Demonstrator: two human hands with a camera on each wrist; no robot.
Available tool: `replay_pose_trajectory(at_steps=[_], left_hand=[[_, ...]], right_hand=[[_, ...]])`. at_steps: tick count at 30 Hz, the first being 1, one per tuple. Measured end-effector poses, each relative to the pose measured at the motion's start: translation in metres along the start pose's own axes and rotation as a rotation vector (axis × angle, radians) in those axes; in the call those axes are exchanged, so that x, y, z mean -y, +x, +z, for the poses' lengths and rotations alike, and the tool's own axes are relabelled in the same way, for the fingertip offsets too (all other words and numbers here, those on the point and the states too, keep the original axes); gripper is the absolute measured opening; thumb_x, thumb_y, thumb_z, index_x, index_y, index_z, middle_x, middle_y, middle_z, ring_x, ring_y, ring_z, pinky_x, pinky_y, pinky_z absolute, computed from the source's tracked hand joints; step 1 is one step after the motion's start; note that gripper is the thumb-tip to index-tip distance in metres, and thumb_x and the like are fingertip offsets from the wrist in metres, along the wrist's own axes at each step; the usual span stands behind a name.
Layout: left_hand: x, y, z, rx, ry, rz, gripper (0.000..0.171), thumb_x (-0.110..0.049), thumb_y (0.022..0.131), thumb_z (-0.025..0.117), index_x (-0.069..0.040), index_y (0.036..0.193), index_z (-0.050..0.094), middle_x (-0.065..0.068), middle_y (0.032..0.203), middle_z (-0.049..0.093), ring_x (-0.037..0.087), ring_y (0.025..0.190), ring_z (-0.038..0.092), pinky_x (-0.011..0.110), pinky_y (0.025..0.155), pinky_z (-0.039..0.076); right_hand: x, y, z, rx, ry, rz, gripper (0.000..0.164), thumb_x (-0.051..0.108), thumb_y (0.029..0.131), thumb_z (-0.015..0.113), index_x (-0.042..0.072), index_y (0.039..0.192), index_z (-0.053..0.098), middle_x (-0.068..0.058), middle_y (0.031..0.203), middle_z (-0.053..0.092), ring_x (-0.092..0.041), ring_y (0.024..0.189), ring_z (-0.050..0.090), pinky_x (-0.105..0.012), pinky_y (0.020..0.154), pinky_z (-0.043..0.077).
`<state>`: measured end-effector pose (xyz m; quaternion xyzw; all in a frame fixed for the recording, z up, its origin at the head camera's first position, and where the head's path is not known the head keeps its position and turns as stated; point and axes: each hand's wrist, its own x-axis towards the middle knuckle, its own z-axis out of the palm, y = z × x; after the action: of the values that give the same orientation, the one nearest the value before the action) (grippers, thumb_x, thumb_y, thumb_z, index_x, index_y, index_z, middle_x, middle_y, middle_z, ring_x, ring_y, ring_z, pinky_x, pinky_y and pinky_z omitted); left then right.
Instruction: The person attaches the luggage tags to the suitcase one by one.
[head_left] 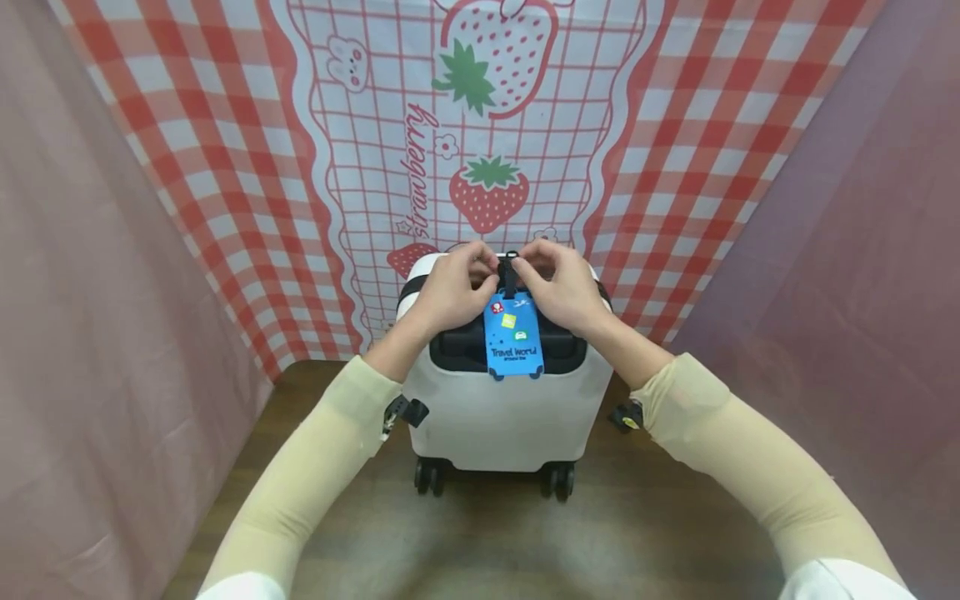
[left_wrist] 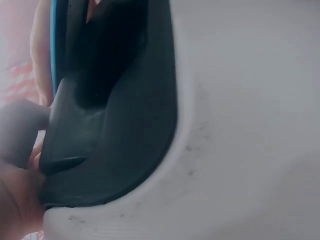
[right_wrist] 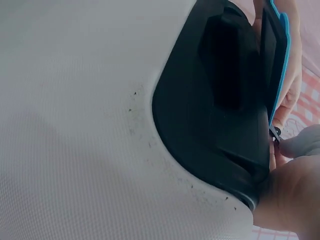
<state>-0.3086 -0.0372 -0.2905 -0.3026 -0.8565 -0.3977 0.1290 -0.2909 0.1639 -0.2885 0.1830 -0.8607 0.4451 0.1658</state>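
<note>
A white suitcase (head_left: 495, 425) stands upright, its black handle recess (head_left: 457, 346) toward me. A blue luggage tag (head_left: 514, 337) printed "Travel World" hangs flat over that recess from a black strap (head_left: 510, 279) with a small buckle at its top. From the left, my left hand (head_left: 459, 287) pinches the strap between curled fingers and thumb. My right hand (head_left: 564, 287) grips the strap near the buckle from the other side. In the right wrist view the tag (right_wrist: 281, 70) appears edge-on beside the black recess. The exact fingertip contact is partly hidden.
A strawberry-print cloth (head_left: 487, 133) with red checks hangs right behind the suitcase. Pink curtains (head_left: 90, 333) close in on both sides. Black caster wheels (head_left: 557, 481) rest on the brown wooden floor (head_left: 480, 550).
</note>
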Motion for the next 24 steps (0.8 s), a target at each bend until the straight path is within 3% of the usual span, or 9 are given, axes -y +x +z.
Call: replay_pose_trajectory(at_steps=[4, 8, 12, 18, 24], left_hand=[[0.001, -0.001, 0.004, -0.046, 0.003, 0.041, 0.012, -0.006, 0.100, 0.065, -0.002, 0.111, 0.064, 0.014, 0.111, 0.082, 0.025, 0.108, 0.079, 0.041, 0.100, 0.061], [0.001, -0.003, 0.009, -0.084, 0.019, 0.060, 0.012, -0.007, 0.100, 0.068, -0.002, 0.110, 0.066, 0.013, 0.112, 0.082, 0.025, 0.108, 0.080, 0.040, 0.100, 0.062], [0.001, -0.003, 0.012, -0.114, 0.037, 0.056, 0.012, -0.008, 0.101, 0.069, -0.003, 0.112, 0.068, 0.013, 0.113, 0.081, 0.025, 0.109, 0.080, 0.038, 0.099, 0.062], [0.000, -0.003, 0.015, -0.139, 0.066, 0.041, 0.009, -0.007, 0.100, 0.071, -0.002, 0.107, 0.072, 0.013, 0.109, 0.082, 0.025, 0.105, 0.080, 0.036, 0.096, 0.063], [0.000, -0.004, 0.015, -0.155, 0.094, 0.061, 0.008, -0.005, 0.100, 0.070, -0.002, 0.106, 0.074, 0.013, 0.107, 0.082, 0.024, 0.102, 0.081, 0.035, 0.094, 0.064]], right_hand=[[-0.001, 0.000, 0.000, -0.020, 0.056, 0.018, 0.024, 0.026, 0.108, 0.064, 0.006, 0.119, 0.073, -0.014, 0.111, 0.077, -0.023, 0.095, 0.075, -0.030, 0.083, 0.057], [-0.002, -0.001, -0.001, -0.028, 0.159, 0.034, 0.024, 0.022, 0.106, 0.067, 0.004, 0.122, 0.066, -0.018, 0.109, 0.078, -0.018, 0.089, 0.074, -0.021, 0.076, 0.055], [-0.004, -0.002, -0.002, -0.042, 0.216, 0.015, 0.021, 0.020, 0.105, 0.068, 0.003, 0.116, 0.063, -0.019, 0.103, 0.078, -0.012, 0.082, 0.073, -0.022, 0.071, 0.055], [-0.006, -0.003, -0.004, -0.046, 0.273, 0.034, 0.015, 0.017, 0.103, 0.072, 0.004, 0.111, 0.068, -0.013, 0.094, 0.080, -0.012, 0.074, 0.076, -0.021, 0.079, 0.062], [-0.006, -0.002, -0.004, -0.007, 0.257, 0.033, 0.017, 0.015, 0.100, 0.074, 0.001, 0.110, 0.071, -0.012, 0.089, 0.079, -0.012, 0.072, 0.075, -0.021, 0.078, 0.063]])
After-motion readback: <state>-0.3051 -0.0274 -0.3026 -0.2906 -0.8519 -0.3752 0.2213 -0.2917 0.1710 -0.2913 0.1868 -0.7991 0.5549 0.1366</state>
